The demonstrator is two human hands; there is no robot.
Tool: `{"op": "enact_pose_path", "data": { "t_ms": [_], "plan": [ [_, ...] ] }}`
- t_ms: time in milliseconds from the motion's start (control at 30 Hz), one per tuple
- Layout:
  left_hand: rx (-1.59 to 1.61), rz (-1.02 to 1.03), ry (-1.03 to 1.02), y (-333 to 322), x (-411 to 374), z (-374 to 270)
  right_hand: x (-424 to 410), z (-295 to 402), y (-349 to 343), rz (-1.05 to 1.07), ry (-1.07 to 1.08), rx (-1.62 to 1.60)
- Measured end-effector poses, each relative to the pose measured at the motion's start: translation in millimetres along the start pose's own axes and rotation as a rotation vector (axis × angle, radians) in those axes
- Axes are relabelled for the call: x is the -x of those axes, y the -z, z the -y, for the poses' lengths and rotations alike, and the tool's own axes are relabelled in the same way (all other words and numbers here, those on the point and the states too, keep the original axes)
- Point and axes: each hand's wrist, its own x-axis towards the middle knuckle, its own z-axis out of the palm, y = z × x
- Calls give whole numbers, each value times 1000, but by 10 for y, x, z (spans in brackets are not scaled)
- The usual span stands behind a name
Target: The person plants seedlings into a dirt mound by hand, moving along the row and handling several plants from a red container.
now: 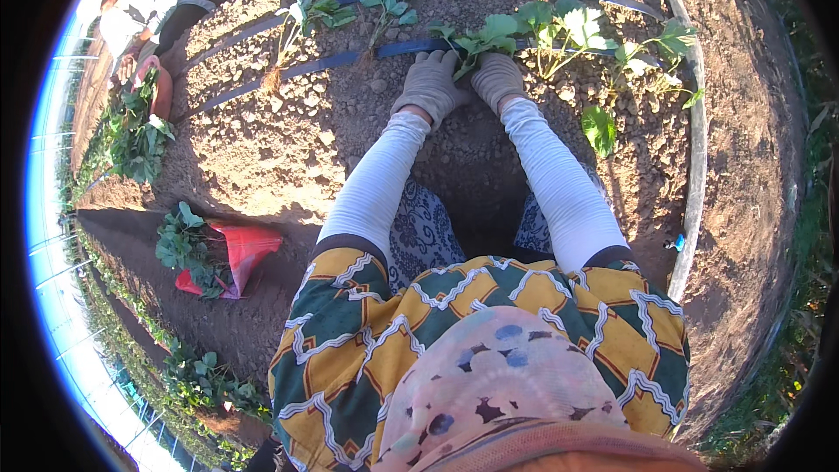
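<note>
My left hand (429, 86), in a grey knit glove, lies on the soil with its fingers spread against the ground. Close on the other side of a leafy strawberry-like seedling (488, 37) is my right hand (499, 80), gloved alike. Its fingertips are hidden by leaves and soil, so its grip is unclear. The seedling's base sits between both hands, beside a dark drip tape (409, 48). To the right stand another seedling (557, 33) and a drooping one (645, 56). A bare-root seedling (285, 46) lies to the left, and one more (388, 3) is nearer the hands.
At lower left, a red plastic bag (246, 249) lies beside a bunch of seedlings (183, 242). Another person (141, 13) crouches at upper left near a heap of seedlings (137, 131). A pale pipe (696, 124) crosses the bed's right end. A loose leaf (599, 130) lies nearby.
</note>
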Motion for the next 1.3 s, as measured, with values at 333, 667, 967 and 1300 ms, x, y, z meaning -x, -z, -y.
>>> {"op": "enact_pose_path", "data": {
  "t_ms": [333,667,967,1300],
  "plan": [
    [21,-22,-68,-80,-18,67,150,-1,206,8,101,134],
    [-19,-23,-25,14,362,170,1056,60,388,108,-66,246],
    [-65,-372,364,685,43,992,1297,336,231,-1,-37,-166],
    [453,-387,-133,491,1508,801,1245,1137,71,292,-172,-1580]
  ]
}}
